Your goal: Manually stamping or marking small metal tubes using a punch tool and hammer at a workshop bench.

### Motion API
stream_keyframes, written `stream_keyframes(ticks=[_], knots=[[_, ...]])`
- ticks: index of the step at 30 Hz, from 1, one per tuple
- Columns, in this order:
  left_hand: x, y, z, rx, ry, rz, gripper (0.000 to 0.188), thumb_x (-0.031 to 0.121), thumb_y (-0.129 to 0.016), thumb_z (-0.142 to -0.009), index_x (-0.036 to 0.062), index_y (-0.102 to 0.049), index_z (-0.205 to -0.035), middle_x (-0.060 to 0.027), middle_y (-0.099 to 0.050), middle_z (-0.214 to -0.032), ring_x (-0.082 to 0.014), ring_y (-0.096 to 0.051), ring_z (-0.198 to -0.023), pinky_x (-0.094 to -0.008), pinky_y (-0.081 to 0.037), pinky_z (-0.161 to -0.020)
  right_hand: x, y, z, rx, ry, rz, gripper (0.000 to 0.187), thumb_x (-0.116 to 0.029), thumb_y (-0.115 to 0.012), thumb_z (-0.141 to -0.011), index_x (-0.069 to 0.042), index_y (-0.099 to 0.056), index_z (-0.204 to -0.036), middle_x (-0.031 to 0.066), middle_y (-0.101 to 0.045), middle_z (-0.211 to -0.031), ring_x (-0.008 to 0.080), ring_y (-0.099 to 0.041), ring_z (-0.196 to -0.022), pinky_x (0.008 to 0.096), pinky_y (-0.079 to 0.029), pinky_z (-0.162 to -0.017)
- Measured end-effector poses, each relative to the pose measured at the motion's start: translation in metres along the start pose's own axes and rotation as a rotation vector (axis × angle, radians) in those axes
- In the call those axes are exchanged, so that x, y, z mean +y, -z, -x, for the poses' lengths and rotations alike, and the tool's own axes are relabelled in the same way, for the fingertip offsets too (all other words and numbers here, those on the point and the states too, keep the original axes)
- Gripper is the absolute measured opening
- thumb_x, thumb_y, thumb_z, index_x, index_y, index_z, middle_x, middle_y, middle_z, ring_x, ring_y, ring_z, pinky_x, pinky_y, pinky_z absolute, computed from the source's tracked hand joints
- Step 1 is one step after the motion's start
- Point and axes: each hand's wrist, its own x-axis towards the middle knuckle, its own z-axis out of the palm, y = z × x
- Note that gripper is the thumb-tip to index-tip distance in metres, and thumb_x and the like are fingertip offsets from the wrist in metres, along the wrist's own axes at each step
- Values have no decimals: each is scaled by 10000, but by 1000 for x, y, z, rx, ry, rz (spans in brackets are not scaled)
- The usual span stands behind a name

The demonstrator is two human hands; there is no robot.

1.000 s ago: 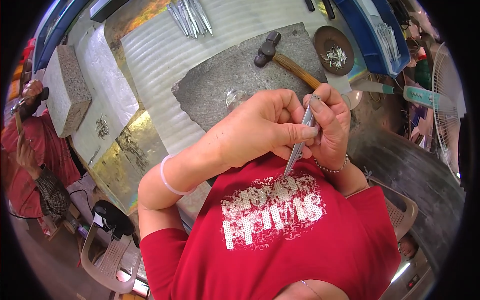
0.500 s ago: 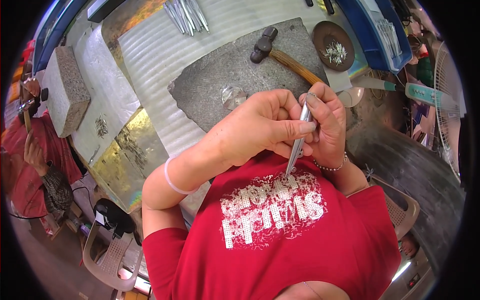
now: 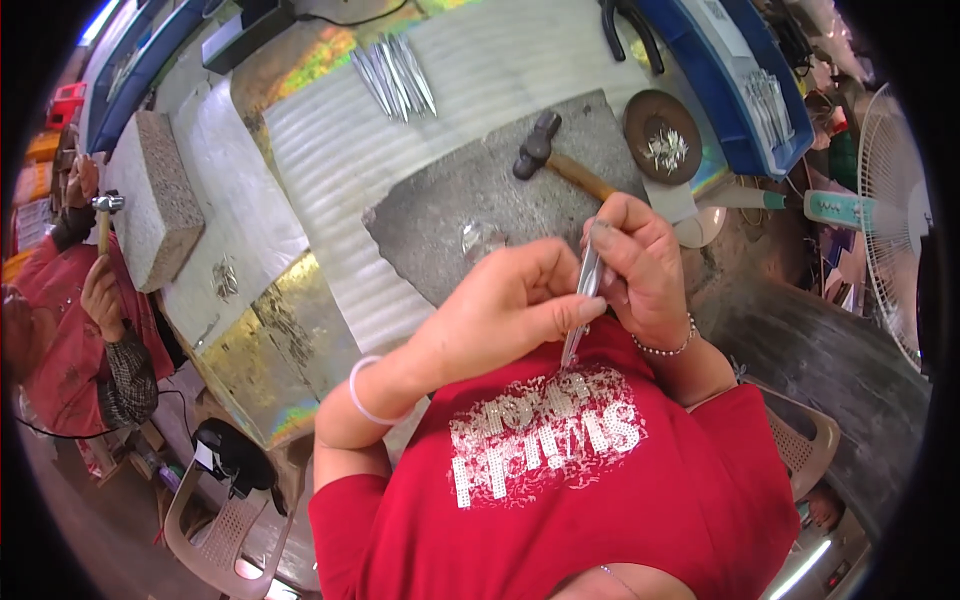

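Note:
A pair of slim silver tweezers (image 3: pixel 572 335) is held up in front of my chest, pointed end down. My right hand (image 3: pixel 645 275), with a beaded bracelet, pinches its upper end between thumb and fingers. From the left, my left hand (image 3: pixel 500 305) closes on the middle of it, thumb along the near side and the other fingers curled behind. Beyond my hands lies a flat grey stone slab (image 3: pixel 420 230). On the slab rest a ball-headed hammer (image 3: pixel 540 145) with a wooden handle and a crumpled piece of clear plastic (image 3: pixel 483 238).
Several silver tweezers (image 3: pixel 395 78) lie on white foam sheeting (image 3: pixel 320 160). At the right are a brown dish (image 3: pixel 650 110) with small metal pieces, a blue bin (image 3: pixel 735 100), pliers (image 3: pixel 630 35) and a fan (image 3: pixel 885 220). A co-worker's hand (image 3: pixel 100 300) holds a hammer (image 3: pixel 104 225) beside a stone block (image 3: pixel 165 220).
My left hand has shifted down and left along the tweezers, its fingers drawn back a little. The view has tilted, so the table sits lower in it. The co-worker's hammer has moved.

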Motion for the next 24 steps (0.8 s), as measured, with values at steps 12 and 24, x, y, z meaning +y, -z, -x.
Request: stream_keyframes(ticks=[12, 24], knots=[[-18, 13, 39, 747, -679, -375, 148, -9, -570, -880, -32, -456, -973, -97, -599, -850, -102, -586, -696, -220, -486, -609, -91, 36, -195, 29, 579, 1190, 258, -243, -527, -870, 2, -552, -793, 97, -591, -658, 184, -574, -595, 319, -438, -557], [-34, 26, 35, 941, -639, -997, 129, -42, -649, -791, -13, -593, -903, -104, -618, -830, -166, -602, -669, -277, -471, -598, -59, 23, -171, -10, 687, 1468, 253, -243, -542, -842, -26, -545, -971, 184, -614, -869, 364, -596, -825, 446, -465, -715]])
